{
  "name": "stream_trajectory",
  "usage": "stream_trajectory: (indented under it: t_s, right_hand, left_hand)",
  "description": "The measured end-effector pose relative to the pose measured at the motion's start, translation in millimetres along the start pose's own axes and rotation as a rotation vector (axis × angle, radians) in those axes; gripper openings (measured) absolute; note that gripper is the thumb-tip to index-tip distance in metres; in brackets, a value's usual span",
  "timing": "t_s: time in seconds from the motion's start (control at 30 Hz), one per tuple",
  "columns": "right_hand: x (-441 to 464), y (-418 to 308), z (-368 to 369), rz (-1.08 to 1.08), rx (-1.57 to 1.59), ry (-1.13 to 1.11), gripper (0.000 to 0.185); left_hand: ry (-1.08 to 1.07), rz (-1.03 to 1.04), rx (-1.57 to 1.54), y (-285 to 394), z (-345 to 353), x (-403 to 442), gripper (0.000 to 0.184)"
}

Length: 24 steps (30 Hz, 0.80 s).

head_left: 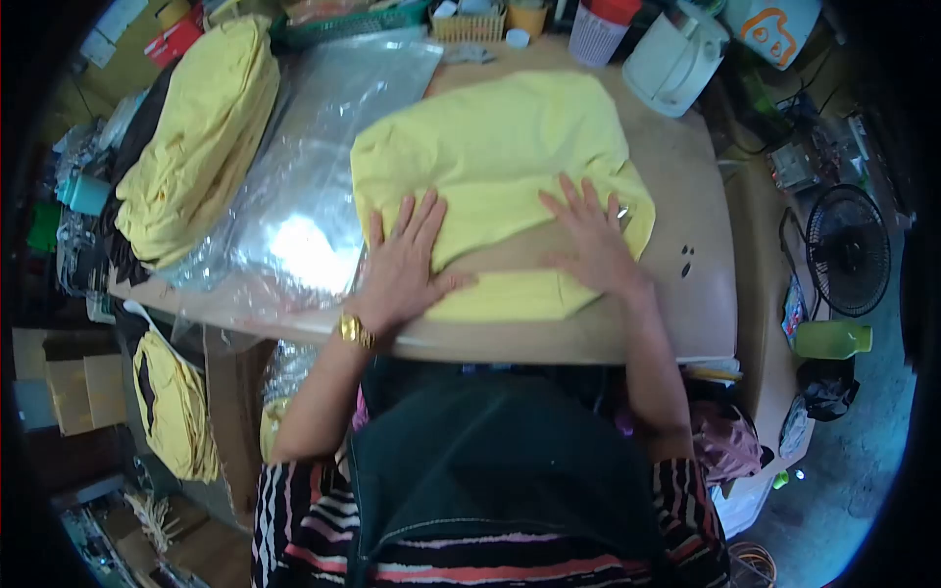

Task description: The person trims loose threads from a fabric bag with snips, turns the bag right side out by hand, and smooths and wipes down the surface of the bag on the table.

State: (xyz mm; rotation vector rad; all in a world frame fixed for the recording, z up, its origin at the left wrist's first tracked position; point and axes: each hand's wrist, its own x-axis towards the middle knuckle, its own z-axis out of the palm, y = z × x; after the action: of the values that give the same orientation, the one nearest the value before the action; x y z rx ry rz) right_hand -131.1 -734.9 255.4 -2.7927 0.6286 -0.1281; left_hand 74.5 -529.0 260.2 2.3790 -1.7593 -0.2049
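A yellow piece of cloth [500, 137], folded over and perhaps a garment, lies spread on the brown tabletop [686, 304] in front of me. My left hand [402, 260] rests on its left edge, fingers stretched out and pointing away from me. Across from it, my right hand [593, 240] lies with fingers spread on the right part of the cloth. Between the two hands, a gap in the folds shows a brown surface. Near the right fingertips is a small shiny spot that I cannot make out. A gold watch is on my left wrist.
Clear plastic sheets [323, 147] cover the table's left side, next to a pile of yellow cloth [201, 147]. A white jug [676, 59] and a yellow basket [469, 24] stand at the back. More yellow cloth [176, 412] hangs lower left; a fan [849, 250] is right.
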Motion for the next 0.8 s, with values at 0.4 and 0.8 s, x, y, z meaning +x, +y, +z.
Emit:
stream_trajectory:
  t_s: [0.4,0.8]
  right_hand:
    - [-86.8,-59.3,9.9,-0.111,0.299,0.406,0.028]
    - [-78.6,2.8,-8.6,0.107,0.244,0.656,0.031]
  left_hand:
    - [0.287,0.468,-0.430,44.0,1.1,-55.3,0.026]
    - [0.023,0.086,-0.446,0.1,-34.9,-105.7,0.020]
